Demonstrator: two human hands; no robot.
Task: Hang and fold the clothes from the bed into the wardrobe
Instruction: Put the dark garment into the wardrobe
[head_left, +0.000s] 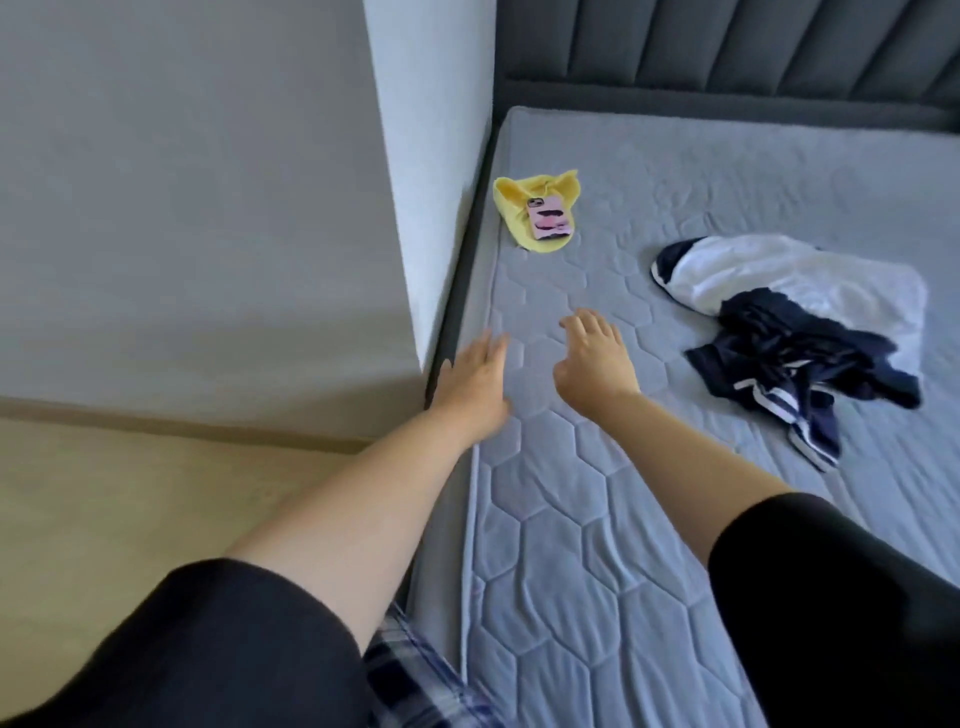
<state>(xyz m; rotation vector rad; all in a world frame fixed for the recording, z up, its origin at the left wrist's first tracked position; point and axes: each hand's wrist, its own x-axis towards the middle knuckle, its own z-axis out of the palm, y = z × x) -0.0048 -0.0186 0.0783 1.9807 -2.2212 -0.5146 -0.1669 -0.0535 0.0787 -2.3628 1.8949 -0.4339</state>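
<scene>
The yellow cloth (530, 218) sits near the wall-side edge of the mattress (571, 519), roughly 12 o'clock from both hands, with a pink phone (549, 219) on top. Looks soft and crumpled. The left hand (475, 387) is flat and empty, the right hand (592, 364) loosely spread and empty too, maybe slightly nearer. A white and navy clothes pile (795, 322) lies at 3 o'clock.

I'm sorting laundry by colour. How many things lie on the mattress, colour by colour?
Yellow: 1, the yellow cloth near the wall
Pink: 1, the phone lying on that cloth
White: 1, the white garment
Navy: 1, the navy garment partly over the white one
Total: 4
</scene>
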